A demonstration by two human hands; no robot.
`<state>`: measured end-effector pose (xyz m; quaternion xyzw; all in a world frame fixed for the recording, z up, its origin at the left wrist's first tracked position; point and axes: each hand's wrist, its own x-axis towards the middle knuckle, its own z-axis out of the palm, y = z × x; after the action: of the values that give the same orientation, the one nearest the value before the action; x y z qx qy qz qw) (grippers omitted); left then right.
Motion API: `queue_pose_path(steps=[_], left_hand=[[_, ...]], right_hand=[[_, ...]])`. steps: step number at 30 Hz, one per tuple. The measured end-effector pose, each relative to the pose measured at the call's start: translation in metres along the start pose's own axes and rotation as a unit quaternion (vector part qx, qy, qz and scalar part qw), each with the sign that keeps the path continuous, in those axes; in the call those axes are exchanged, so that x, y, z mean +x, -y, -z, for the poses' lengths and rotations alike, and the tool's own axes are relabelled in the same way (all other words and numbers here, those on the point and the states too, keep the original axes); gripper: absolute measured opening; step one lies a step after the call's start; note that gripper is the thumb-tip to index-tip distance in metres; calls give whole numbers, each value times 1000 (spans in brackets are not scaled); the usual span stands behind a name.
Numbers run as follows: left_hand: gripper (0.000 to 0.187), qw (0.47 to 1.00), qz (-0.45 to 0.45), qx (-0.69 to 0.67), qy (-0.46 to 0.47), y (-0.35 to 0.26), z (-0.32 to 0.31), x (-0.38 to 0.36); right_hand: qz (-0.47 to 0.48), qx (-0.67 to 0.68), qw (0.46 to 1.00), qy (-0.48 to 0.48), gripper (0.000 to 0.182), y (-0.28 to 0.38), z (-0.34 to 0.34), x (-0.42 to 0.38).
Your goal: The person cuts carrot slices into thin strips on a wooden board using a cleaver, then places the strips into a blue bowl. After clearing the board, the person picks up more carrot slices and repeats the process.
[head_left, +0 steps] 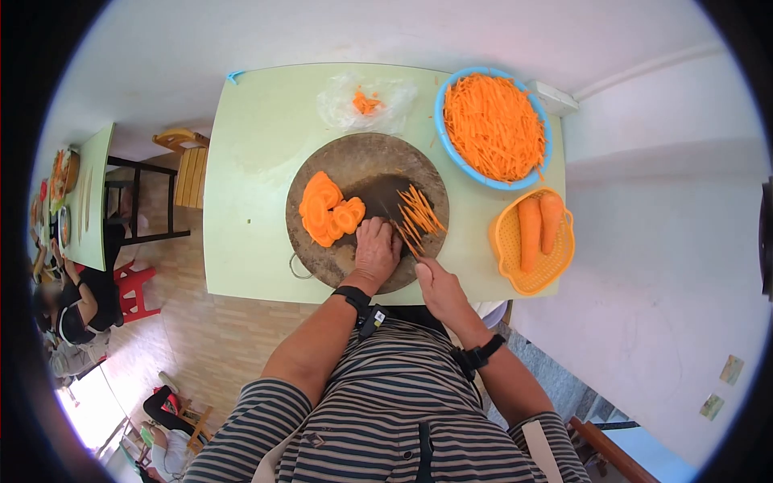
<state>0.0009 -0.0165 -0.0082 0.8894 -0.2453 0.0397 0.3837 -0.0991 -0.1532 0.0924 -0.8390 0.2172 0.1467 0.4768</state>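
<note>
A round, dark wooden chopping board (pixel 322 262) lies on the pale green table. My left hand (pixel 378 249) rests on it, fingers curled and pressed together; what lies under the fingertips is hidden. Just right of these fingers is a knife (pixel 409 242), seen nearly edge-on, its handle wrapped by my right hand (pixel 440 288) at the board's lower right edge. To the left, overlapping round carrot slices (pixel 322 211) form a pile, a few of them close to my left fingertips. Thin carrot strips (pixel 422 212) lie on the board right of the blade.
At the table's back right stands a blue basin (pixel 440 121) heaped with shredded carrot (pixel 493 129). An orange plastic basket (pixel 506 233) holds two whole carrots (pixel 529 235). Behind the board, a clear plastic bag (pixel 338 105) carries carrot bits (pixel 365 102). Other people sit at the far left.
</note>
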Motion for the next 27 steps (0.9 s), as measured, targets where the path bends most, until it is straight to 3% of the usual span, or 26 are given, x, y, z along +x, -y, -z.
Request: queue_pose_path(steps=[12, 27], left_hand=[[23, 999, -10, -22, -21, 0, -1, 0], [21, 1000, -12, -17, -19, 0, 0, 1]], right_hand=[[-55, 81, 995, -11, 43, -8, -5, 8], [-6, 34, 999, 5, 42, -1, -9, 24]])
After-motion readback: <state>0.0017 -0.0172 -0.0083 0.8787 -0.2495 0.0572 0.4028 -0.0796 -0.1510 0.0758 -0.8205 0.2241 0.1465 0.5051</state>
